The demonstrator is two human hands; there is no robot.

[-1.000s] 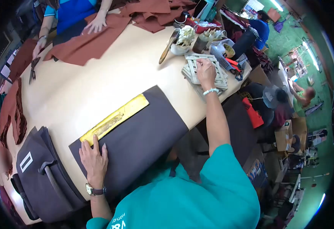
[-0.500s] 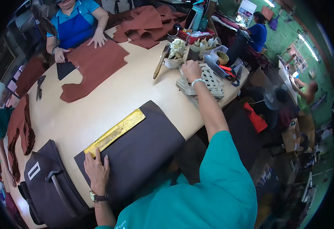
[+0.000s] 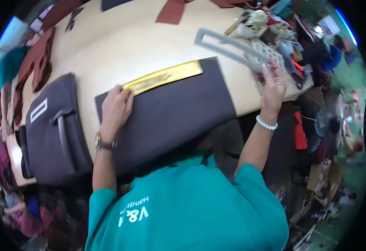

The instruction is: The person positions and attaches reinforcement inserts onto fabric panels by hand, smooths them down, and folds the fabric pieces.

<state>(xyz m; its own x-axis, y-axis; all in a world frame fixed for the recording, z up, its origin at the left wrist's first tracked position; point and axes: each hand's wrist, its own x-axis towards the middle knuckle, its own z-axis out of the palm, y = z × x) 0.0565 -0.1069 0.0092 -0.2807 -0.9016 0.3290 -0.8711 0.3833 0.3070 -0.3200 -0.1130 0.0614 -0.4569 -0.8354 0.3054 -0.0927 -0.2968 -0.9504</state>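
At two o'clock, steady frame (image 3: 228, 39) pinched in right hand (image 3: 271, 88); at ten, press yellow strip (image 3: 166, 77) with left hand (image 3: 116, 106), cannot tell if clasping.

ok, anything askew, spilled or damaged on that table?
Mainly the yellow strip by the left hand: a dark, scuffed-looking patch breaks its otherwise bright face. No spill visible; blur hides fine detail.
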